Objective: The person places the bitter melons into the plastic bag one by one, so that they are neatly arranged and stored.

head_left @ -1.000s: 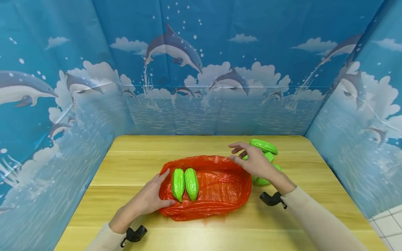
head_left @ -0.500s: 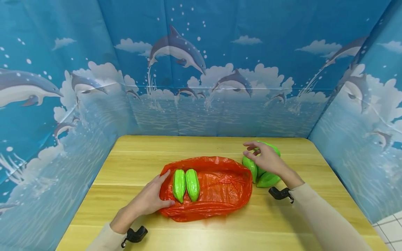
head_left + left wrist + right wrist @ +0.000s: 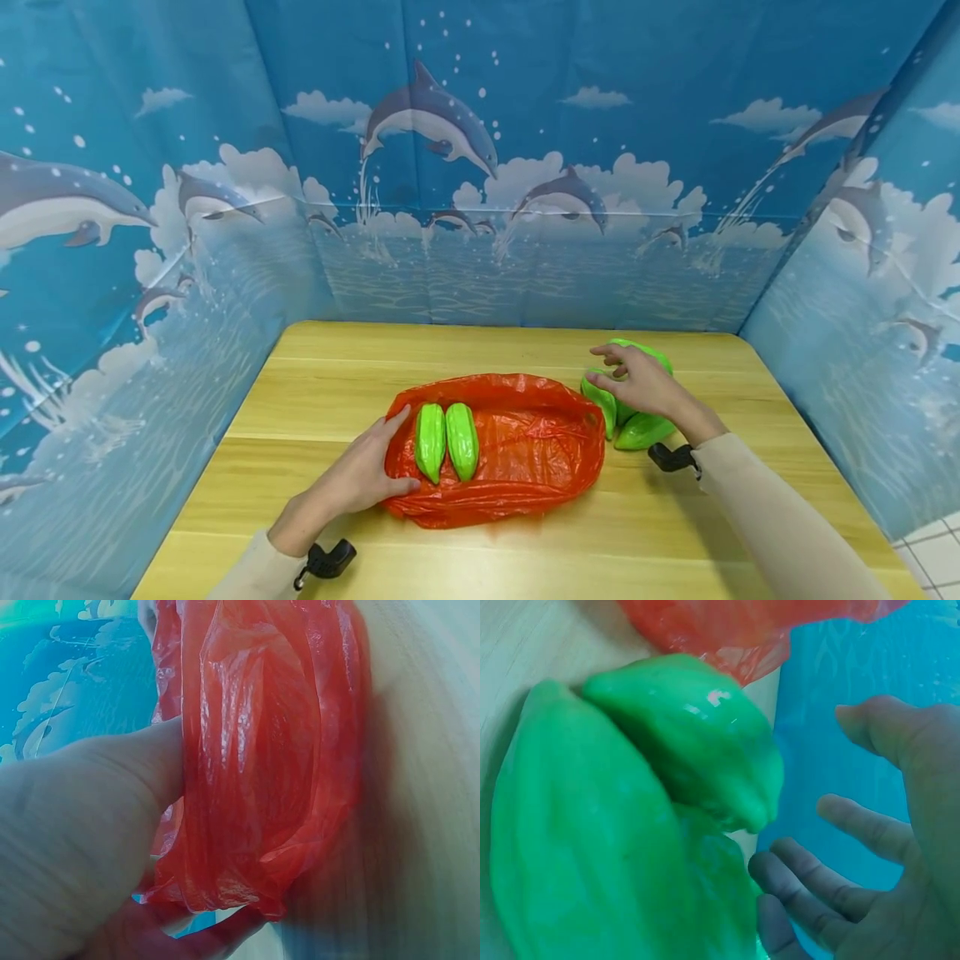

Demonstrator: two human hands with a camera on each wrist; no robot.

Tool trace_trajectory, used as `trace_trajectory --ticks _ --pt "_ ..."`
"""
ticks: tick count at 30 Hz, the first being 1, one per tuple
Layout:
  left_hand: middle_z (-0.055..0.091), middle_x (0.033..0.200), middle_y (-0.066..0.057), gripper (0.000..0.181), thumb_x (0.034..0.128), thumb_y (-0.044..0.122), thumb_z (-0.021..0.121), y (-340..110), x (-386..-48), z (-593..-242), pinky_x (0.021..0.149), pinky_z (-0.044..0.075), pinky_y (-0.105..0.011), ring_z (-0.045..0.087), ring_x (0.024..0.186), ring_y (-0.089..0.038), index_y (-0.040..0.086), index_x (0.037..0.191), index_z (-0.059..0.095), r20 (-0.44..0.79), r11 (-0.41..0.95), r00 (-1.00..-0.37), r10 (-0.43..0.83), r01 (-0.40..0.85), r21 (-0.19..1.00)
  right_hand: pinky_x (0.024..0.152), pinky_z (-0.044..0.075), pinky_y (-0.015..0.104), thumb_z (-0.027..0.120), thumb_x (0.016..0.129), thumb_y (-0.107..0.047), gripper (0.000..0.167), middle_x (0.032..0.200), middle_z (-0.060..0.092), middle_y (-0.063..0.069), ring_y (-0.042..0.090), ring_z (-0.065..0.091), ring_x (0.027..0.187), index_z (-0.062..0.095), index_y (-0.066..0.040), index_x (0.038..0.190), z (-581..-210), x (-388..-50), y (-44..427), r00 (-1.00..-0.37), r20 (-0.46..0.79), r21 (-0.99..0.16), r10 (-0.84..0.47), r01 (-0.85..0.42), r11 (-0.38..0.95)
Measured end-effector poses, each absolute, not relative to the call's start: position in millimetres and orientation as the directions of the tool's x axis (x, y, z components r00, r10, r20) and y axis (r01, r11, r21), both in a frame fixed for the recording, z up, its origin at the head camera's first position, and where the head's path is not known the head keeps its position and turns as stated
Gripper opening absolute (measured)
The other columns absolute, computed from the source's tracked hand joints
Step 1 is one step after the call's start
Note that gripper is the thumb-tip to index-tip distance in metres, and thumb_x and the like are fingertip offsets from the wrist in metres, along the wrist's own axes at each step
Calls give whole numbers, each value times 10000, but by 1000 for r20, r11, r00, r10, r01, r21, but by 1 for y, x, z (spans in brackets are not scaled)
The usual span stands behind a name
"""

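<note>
Hovering over the worktop (image 3: pixel 337 375) right of the red plastic bag (image 3: pixel 532 458), the right hand (image 3: pixel 643 385) has its fingers loosely bent and apart, holding nothing, with loose green pods (image 3: pixel 645 432) just below and beside them; whether a fingertip brushes one I cannot tell. The pods look glossy, probably firm, light and a little slippery, so the thick middle seems the place to grip. Two bagged pods (image 3: pixel 430 442) lie together near the bag's left end, where the left hand (image 3: pixel 356 475) spreads its fingers wide against the thin, floppy rim.
</note>
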State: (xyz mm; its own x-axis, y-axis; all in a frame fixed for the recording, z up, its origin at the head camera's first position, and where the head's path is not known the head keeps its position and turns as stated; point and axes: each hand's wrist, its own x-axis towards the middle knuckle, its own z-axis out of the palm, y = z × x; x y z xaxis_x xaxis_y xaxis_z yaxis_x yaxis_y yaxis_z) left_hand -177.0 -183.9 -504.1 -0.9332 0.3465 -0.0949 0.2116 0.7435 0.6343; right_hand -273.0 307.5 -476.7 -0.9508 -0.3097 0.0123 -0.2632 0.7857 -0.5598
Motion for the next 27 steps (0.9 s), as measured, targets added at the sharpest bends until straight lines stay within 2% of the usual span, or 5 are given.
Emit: trace_trajectory --ticks 15,22,27 --pt "423 1832 -318 1196 895 309 1042 -183 -178 -504 1340 449 -738 470 1673 -551 89 1841 344 -107 741 -933 344 199 641 1009 671 689 724 1159 -468 716 1470 742 343 476 811 1221 562 -22 1696 -490 -282 309 -956 -30 -500 -293 -239 832" --pt "428 1830 -317 1204 888 313 1047 -183 -178 -506 1340 449 -737 471 1674 -548 92 1841 346 -104 742 -933 345 203 639 1020 664 687 719 1150 -516 712 1385 807 286 431 820 1216 607 -38 1665 -493 -281 309 -962 -27 -453 -270 -229 862" --pt "425 1834 -314 1209 883 324 1049 -184 -177 -506 1343 442 -743 464 1678 -553 85 1838 349 -100 742 -933 345 206 638 1039 616 745 720 1139 -552 696 1312 847 237 406 827 1200 654 -62 1628 -494 -282 308 -965 -22 -423 -261 -228 877"
